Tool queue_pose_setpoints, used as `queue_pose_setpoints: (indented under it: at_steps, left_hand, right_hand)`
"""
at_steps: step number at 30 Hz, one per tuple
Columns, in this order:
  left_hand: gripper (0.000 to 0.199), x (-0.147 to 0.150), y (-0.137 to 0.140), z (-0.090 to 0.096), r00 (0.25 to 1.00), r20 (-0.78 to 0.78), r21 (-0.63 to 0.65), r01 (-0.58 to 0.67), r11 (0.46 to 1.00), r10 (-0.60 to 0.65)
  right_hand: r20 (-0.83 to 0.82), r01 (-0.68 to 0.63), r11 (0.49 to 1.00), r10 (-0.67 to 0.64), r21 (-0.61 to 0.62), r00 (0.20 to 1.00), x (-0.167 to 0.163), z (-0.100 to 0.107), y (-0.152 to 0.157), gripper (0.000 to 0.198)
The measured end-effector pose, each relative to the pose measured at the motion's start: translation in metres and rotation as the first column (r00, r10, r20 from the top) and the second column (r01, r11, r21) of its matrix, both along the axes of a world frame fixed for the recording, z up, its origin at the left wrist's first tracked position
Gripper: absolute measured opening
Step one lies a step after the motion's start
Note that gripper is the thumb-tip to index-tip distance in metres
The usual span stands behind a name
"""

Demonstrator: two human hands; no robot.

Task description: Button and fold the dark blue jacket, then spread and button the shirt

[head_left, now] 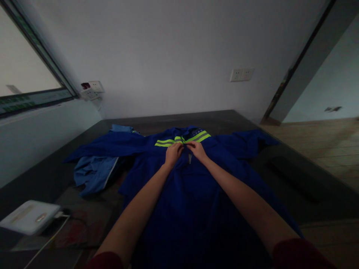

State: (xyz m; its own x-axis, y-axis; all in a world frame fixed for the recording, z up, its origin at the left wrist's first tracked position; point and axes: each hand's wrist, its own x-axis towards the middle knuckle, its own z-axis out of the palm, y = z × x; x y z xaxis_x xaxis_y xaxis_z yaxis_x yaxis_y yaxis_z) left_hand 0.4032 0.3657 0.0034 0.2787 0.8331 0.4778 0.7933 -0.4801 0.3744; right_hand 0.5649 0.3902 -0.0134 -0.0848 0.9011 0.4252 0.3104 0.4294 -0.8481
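The blue garment (193, 186) is matt, rumpled cloth, with smooth-looking yellow-green bands (201, 136). Left of the garment, the paler clothing (94, 170) is creased cloth and the white box (30, 216) smooth plastic. The bench (224, 119) beneath the garment looks smooth; the wall (168, 56) behind it, matt.

No text can be read: pale marks (197, 132) on the blue garment (193, 198) and green marks (19, 107) on the left window frame (46, 98) are too blurred.

Open air above blue garment (193, 201), wall (168, 59) beyond
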Motion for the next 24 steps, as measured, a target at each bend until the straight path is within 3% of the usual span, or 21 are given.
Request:
queue_pose_setpoints:
  at_steps: [6, 11, 16, 20, 24]
  left_hand:
    - [0.013, -0.001, -0.003, 0.003, 0.995, -0.101, 0.009, 0.016, 1.0, -0.015]
    - [0.01, -0.001, -0.004, 0.004, 0.998, -0.06, 0.01, 0.011, 1.0, -0.011]
    - [0.008, -0.002, -0.003, 0.004, 1.0, -0.025, -0.036, 0.002, 0.999, -0.003]
    - [0.009, -0.002, -0.002, 0.002, 1.0, -0.019, -0.018, 0.01, 1.0, -0.011]
    - [0.011, -0.001, -0.001, 0.002, 0.999, -0.045, 0.008, 0.031, 0.999, -0.031]
  right_hand:
    - [0.057, -0.001, 1.0, -0.001, 0.025, 0.998, -0.001, -0.001, -0.002, 0.02]
    - [0.075, -0.002, 0.999, 0.0, 0.033, 0.997, -0.002, -0.001, -0.005, 0.02]
    - [0.044, -0.052, 0.998, 0.054, -0.033, 0.998, 0.0, 0.0, -0.003, 0.017]
    - [0.077, -0.093, 0.988, 0.103, -0.121, 0.992, 0.008, 0.005, 0.001, 0.029]
    - [0.266, -0.091, 0.994, 0.072, 0.057, 0.961, 0.013, 0.014, 0.0, 0.019]
